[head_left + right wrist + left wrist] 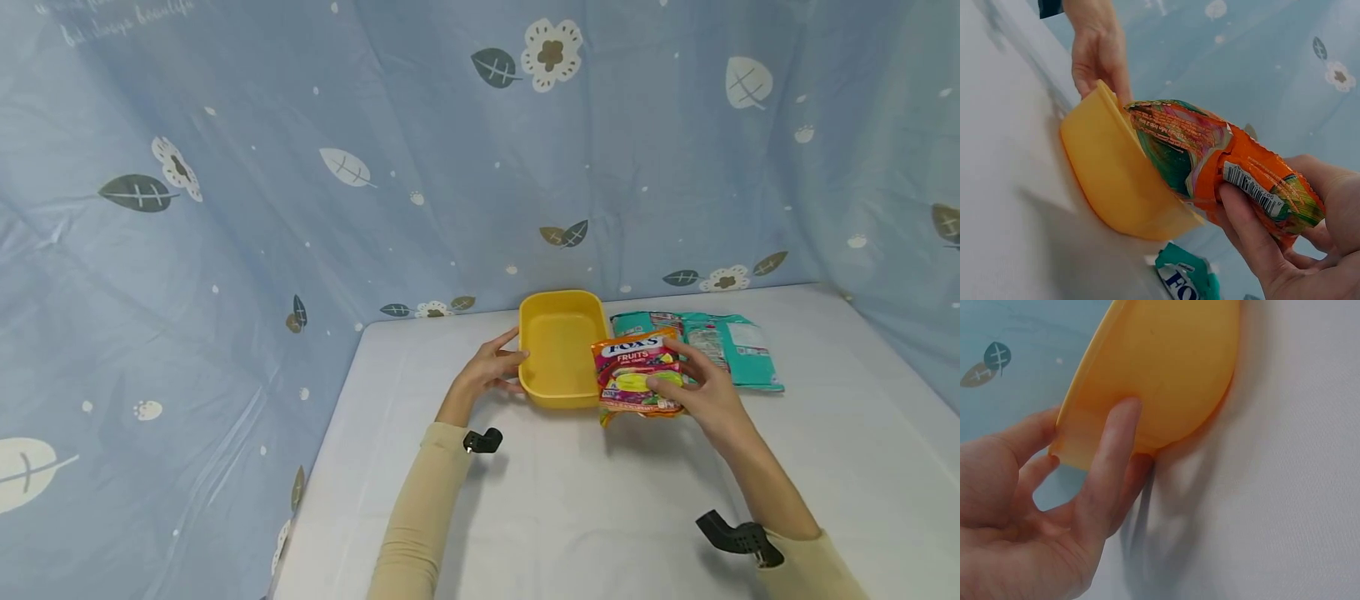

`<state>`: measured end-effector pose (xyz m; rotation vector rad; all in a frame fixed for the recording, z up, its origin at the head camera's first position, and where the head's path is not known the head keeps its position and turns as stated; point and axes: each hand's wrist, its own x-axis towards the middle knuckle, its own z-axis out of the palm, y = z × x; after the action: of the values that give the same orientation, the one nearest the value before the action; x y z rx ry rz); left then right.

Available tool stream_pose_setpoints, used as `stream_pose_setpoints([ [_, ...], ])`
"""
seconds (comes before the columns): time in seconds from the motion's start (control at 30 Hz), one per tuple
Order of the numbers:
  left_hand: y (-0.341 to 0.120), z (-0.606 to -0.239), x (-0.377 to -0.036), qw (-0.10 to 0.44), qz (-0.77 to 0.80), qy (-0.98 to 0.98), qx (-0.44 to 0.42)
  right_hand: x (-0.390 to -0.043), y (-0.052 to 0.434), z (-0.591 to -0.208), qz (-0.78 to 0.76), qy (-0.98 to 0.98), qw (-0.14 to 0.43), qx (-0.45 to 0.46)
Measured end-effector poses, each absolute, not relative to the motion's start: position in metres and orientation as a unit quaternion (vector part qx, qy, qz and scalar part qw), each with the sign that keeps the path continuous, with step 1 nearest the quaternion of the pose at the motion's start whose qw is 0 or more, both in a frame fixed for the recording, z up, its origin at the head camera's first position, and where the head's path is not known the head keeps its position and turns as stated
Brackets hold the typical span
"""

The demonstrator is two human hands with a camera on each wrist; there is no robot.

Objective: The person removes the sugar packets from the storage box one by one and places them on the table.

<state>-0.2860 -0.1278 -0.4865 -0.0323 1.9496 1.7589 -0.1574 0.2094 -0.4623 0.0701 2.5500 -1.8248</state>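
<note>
A yellow plastic tub (pixel 558 342) stands on the white table. At its left side my left hand (pixel 487 368) holds it by the rim; in the left wrist view the fingers (pixel 1116 444) lie along its outer wall. My right hand (pixel 705 387) grips an orange and purple Fox's Fruits candy bag (pixel 633 367) by its right side, thumb on the printed front. The bag is tilted at the tub's right rim and overlaps it in the head view. In the right wrist view its barcode side (pixel 1250 187) faces the camera.
Teal candy bags (pixel 750 354) lie on the table behind and right of the right hand; one shows Fox's lettering (pixel 1179 281). A blue curtain (pixel 450 167) with leaves and flowers stands at the back and left of the white table (pixel 555 517).
</note>
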Motion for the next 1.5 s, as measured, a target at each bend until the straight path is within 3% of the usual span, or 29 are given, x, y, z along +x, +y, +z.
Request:
stream_pose_setpoints([
  [1.07,-0.128,-0.485,-0.287,0.261,0.652,0.711,-0.021,-0.131,0.234,-0.475,-0.615,0.787,-0.025,0.045],
  [1.5,-0.129,-0.485,-0.288,0.264,0.652,0.71,-0.026,-0.125,0.242,-0.486,-0.612,0.788,-0.009,0.066],
])
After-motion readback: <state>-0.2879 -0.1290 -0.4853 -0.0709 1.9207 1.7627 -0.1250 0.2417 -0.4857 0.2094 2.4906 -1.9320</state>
